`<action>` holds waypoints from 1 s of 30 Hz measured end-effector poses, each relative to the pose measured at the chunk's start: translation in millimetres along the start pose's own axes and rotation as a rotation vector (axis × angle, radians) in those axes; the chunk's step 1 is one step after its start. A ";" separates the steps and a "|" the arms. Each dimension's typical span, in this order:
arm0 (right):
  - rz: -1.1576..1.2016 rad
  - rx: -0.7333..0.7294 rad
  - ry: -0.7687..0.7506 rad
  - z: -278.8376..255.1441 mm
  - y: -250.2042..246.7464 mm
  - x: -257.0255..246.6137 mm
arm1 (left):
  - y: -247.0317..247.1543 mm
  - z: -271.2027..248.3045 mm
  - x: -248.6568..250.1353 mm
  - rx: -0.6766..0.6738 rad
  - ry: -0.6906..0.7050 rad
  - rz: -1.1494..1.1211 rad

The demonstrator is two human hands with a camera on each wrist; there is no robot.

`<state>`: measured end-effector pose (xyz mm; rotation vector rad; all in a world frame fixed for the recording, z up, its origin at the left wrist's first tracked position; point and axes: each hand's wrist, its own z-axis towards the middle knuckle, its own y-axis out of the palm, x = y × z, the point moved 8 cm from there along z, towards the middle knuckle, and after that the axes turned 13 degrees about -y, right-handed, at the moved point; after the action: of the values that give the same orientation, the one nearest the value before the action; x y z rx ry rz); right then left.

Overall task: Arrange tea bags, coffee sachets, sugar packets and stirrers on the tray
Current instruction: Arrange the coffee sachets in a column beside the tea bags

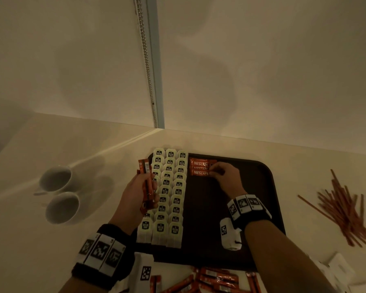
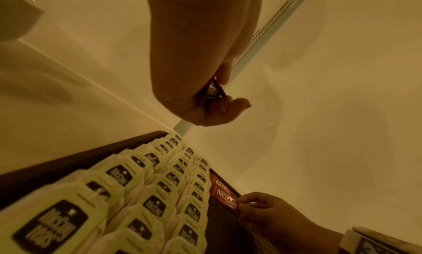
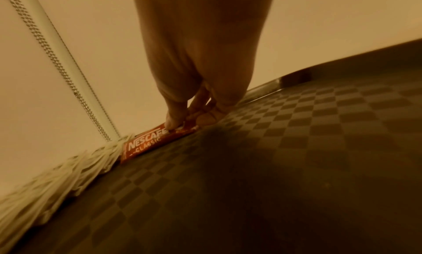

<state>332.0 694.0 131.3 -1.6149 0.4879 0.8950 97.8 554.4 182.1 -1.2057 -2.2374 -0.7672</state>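
Observation:
A dark tray point(image 1: 251, 182) lies on the pale counter. Three columns of pale tea bags point(image 1: 171, 197) fill its left side, also seen close in the left wrist view point(image 2: 141, 194). Three orange coffee sachets point(image 1: 200, 169) lie stacked at the tray's far edge beside the tea bags. My right hand point(image 1: 215, 173) pinches the right end of the nearest coffee sachet point(image 3: 148, 144) against the tray floor point(image 3: 274, 167). My left hand point(image 1: 144, 191) hovers over the tea bags and grips a bundle of upright coffee sachets point(image 1: 146, 176); the left wrist view shows the bundle's ends point(image 2: 214, 93) inside the fist.
Two white cups point(image 1: 58, 193) stand left of the tray. A heap of brown stirrers point(image 1: 344, 208) lies on the counter at right. More coffee sachets point(image 1: 216, 280) lie near the front edge, white packets point(image 1: 338, 269) at lower right. A wall rises just behind the tray.

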 end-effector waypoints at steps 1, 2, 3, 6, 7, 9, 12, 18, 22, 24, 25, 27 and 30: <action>-0.019 0.020 -0.004 2.4 -0.5 0.5 | -0.7 0.2 0.0 0.004 -0.003 0.006; -0.029 0.041 0.002 4.0 -1.0 1.8 | -1.2 0.6 -0.1 0.006 -0.004 0.010; -0.033 0.059 0.009 5.2 -1.3 3.1 | -1.8 0.8 -0.3 0.006 -0.004 0.011; -0.044 0.067 0.020 7.2 1.3 6.4 | -1.6 0.8 -0.6 -0.004 -0.006 0.004; -0.044 0.069 0.028 7.6 2.1 8.0 | -1.0 0.6 -0.8 -0.008 -0.010 0.001; -0.054 0.080 0.049 8.5 2.3 10.7 | 0.5 0.2 -2.1 -0.013 -0.026 -0.009; -0.077 0.095 0.068 10.0 1.2 12.6 | 2.4 -0.3 -3.0 -0.011 -0.043 -0.034; -0.083 0.122 0.053 11.8 0.4 10.0 | 2.3 0.6 -2.1 -0.017 -0.038 -0.030; -0.107 0.082 0.053 10.1 1.3 10.3 | 0.8 1.9 -2.7 -0.019 -0.031 -0.034; -0.105 0.084 0.054 9.7 0.3 11.2 | 0.4 3.2 -3.8 -0.013 -0.030 -0.029; -0.104 0.092 0.053 9.9 -0.3 11.2 | 0.7 3.8 -4.6 -0.010 -0.032 -0.025; -0.097 0.106 0.045 11.3 0.0 11.3 | 2.2 4.5 -6.0 -0.013 -0.040 -0.016; -0.094 0.117 0.040 12.7 1.5 10.4 | 4.4 4.0 -6.1 -0.020 -0.045 -0.008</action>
<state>333.7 707.4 121.9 -1.5386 0.4794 0.7515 103.9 555.5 176.4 -1.2355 -2.2770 -0.7740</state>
